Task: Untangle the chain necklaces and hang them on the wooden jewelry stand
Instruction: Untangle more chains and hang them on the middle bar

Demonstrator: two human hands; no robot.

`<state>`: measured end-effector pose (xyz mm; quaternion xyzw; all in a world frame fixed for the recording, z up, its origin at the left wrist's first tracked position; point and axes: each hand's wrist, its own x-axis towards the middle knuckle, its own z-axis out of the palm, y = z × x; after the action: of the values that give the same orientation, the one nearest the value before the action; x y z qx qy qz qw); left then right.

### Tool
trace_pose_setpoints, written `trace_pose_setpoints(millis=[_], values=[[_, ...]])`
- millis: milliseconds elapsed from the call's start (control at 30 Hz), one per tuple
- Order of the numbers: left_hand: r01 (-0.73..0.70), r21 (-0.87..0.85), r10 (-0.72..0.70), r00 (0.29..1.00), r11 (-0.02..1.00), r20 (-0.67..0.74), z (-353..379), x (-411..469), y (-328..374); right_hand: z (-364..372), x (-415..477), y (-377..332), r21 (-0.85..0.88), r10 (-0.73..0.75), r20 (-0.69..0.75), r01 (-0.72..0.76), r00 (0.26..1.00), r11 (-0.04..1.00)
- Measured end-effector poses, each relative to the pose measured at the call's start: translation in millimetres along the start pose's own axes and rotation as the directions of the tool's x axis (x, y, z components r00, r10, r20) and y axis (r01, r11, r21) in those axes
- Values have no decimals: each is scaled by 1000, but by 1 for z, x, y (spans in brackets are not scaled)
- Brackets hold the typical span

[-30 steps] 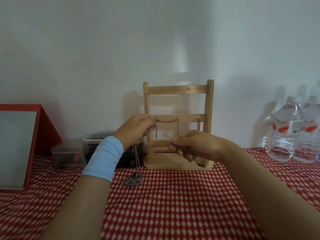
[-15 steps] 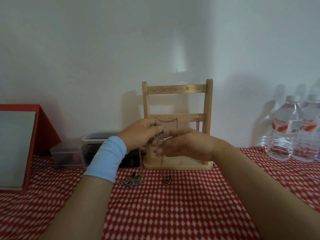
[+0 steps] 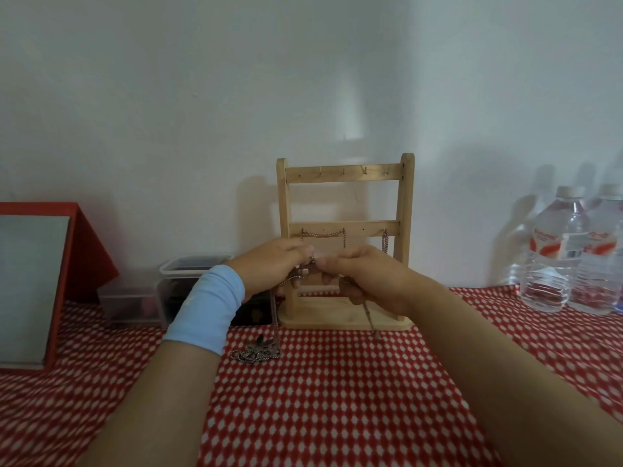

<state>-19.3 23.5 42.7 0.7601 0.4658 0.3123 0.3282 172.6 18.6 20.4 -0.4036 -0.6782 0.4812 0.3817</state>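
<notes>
A white wall [image 3: 236, 96] fills the back, and a red checked cloth [image 3: 320, 399] covers the table, bare across the whole front between the forearms. A red box [image 3: 84, 237] stands at the left edge; two clear tubs [image 3: 188, 264] sit beside it, two water bottles [image 3: 559, 251] far right, well apart from the work. The stand [image 3: 344, 315] is upright against the wall at centre, its long axis vertical, with three rails lying across: the top rail carries five small hooks, all bare; the middle rail has one chain [image 3: 323, 234] draped between two hooks and another chain end [image 3: 385, 242] hanging near the right post. The left hand [image 3: 273, 267], with a blue wristband [image 3: 205, 308], and the right hand [image 3: 364, 281] meet fingertip to fingertip in front of the lower rail, both pinched on a necklace [image 3: 274, 315]. From the left hand it drops straight down to a heap with a pendant [image 3: 258, 348] on the cloth, just before the stand's base. A second strand [image 3: 369, 315] hangs from the right hand, slanting slightly right, its tip near the base's front edge
</notes>
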Motion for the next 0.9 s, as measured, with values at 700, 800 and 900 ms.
trace_pose_setpoints(millis=[700, 800, 900], values=[[-41, 8, 42, 996, 999, -77, 6, 5, -7, 12, -1, -1, -4, 132, 47, -132, 990, 991], [4, -142, -10, 999, 990, -41, 11, 7, -14, 11, -4, -4, -94, 164, 60, -158, 985, 983], [46, -229, -44, 999, 972, 13, 17, 9, -17, 11, -5, -4, -149, 197, 48, -188, 979, 971]])
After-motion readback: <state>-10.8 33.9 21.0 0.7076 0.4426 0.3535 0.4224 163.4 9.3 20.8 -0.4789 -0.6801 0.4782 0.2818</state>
